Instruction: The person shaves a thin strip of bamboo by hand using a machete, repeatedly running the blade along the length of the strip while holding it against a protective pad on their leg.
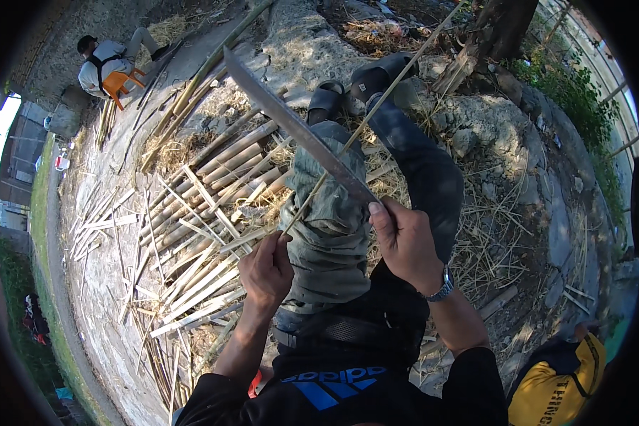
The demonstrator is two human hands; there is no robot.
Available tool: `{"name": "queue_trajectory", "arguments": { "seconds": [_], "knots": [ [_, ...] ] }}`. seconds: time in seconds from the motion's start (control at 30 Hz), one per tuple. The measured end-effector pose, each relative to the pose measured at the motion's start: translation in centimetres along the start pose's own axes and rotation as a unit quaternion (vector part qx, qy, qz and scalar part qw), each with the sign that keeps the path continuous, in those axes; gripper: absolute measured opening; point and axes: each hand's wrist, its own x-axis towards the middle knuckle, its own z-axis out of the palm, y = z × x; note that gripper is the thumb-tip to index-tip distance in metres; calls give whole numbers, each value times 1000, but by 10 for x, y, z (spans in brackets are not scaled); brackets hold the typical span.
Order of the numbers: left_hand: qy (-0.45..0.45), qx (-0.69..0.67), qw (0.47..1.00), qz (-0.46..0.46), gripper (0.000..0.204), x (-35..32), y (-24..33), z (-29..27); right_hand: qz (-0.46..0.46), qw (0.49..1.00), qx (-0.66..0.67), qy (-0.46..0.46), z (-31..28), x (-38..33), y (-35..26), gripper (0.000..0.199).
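My right hand (407, 245) is closed at the near end of a long curved machete (291, 121), its thumb lying on the base of the blade. The handle is hidden in the fist. The blade slants up to the far left, over my lap. My left hand (266, 270) pinches the near end of a thin bamboo strip (385, 99), which stretches away to the upper right. Strip and blade cross above my grey-green trouser leg (326, 248); whether they touch there I cannot tell.
Left of my legs lie cut bamboo poles (238, 160) and many split slats (199, 298). A person (106, 64) sits on an orange chair (121, 85) at the far left. A tree trunk (500, 32) stands at the far right, and a yellow-and-black bag (561, 380) at the near right.
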Motion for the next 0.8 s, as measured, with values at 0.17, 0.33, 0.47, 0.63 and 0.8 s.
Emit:
{"name": "queue_trajectory", "arguments": {
  "seconds": [0.17, 0.33, 0.47, 0.63, 0.8],
  "knots": [
    [45, 82, 991, 92, 7, 5, -6, 3, 44, 992, 18, 120, -16, 24, -4, 39],
    [61, 83, 988, 118, 8, 12, -22, 12, -23, 999, -34, -5, 11, 1, -13, 38],
    [109, 96, 976, 164, 7, 16, -19, 10, -1, 990, 14, 141, -10, 27, -17, 38],
    [102, 81, 979, 156, 7, 26, -9, 21, 4, 998, -13, 65, 21, 8, -18, 34],
    [84, 32, 987, 134, 6, 20, -18, 16, 0, 1000, 11, 17, 25, 2, -16, 38]
  ]
}}
